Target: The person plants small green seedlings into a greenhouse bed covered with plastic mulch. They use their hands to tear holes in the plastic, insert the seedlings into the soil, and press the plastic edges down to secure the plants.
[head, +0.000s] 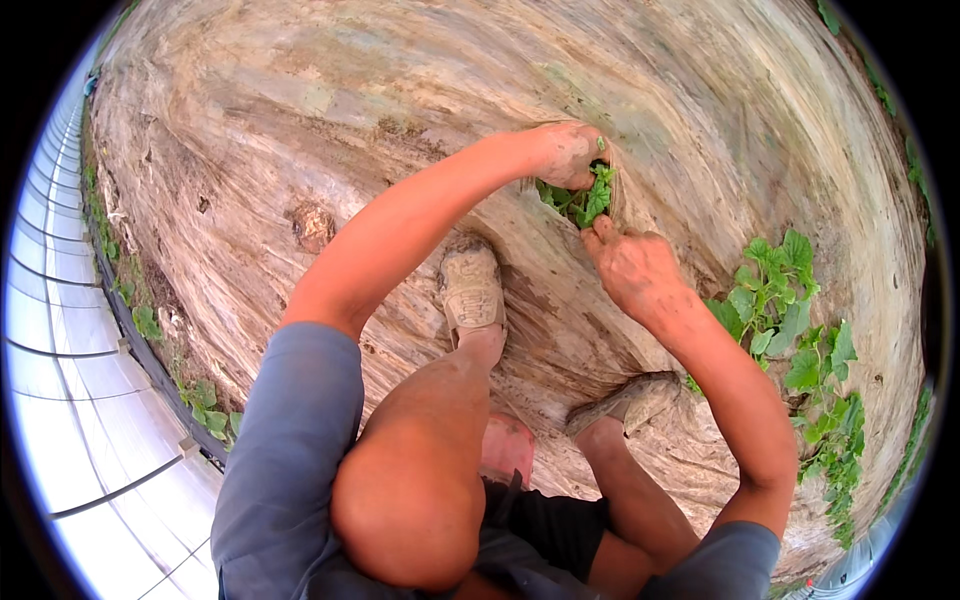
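Observation:
A leafy green seedling shows through a hole in the soil-stained plastic mulch film spread over the ground before me. My left hand is at the far side of this hole, fingers curled on the film's edge, which is drawn taut and creased around them. A small bit of green sticks to that hand near the knuckles. From the near side, my right hand reaches in with its index finger and thumb against the lowest leaves. Whether those fingertips pinch a leaf or the film edge is hidden.
My muddy left shoe and right shoe rest on the film. A pink plastic object sits between my legs. Leafy vines sprawl at the right. A clod lies left; beyond is a translucent greenhouse wall.

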`<state>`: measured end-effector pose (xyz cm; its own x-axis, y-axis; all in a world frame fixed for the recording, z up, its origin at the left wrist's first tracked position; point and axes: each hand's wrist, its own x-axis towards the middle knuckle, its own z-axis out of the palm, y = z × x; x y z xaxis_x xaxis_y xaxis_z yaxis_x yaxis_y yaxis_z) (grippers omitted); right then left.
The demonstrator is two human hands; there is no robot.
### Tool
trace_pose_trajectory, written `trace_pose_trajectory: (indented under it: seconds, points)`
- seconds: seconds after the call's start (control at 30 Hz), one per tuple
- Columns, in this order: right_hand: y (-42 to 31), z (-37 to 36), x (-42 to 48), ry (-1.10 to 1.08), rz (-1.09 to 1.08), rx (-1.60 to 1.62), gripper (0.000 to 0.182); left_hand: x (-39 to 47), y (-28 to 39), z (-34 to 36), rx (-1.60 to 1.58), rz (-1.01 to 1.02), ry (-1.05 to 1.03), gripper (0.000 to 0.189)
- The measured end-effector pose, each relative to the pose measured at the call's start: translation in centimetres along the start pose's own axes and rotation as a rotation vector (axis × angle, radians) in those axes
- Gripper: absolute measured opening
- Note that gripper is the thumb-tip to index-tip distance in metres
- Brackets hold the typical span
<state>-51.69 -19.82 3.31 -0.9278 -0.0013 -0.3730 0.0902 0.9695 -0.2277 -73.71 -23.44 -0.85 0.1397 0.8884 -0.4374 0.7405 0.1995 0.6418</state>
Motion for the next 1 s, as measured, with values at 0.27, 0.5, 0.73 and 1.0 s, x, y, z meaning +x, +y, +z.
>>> trace_pose_trajectory:
  seconds: [0.27,0.5,0.73,1.0]
  points:
    - [0.2,-1.2,-0.6,-0.144,0.016,0.011,0.040,0.7,0.9,0.9,0.136,0.091,-0.219,0.047]
    - [-1.0,-1.3,-1.1,-0.059,-0.035,-0.041,0.028,0.6,4.3,2.3,0.501,0.175,-0.433,0.034]
    - [-1.3,-1.6,-1.4,-0.095,-0.018,0.005,0.045,-0.4,4.0,2.4,0.509,0.186,-0.321,0.028]
    - [-1.0,-2.5,-2.3,-0.014,-0.018,0.093,0.043,-1.8,1.1,1.5,0.338,0.250,-0.024,0.034]
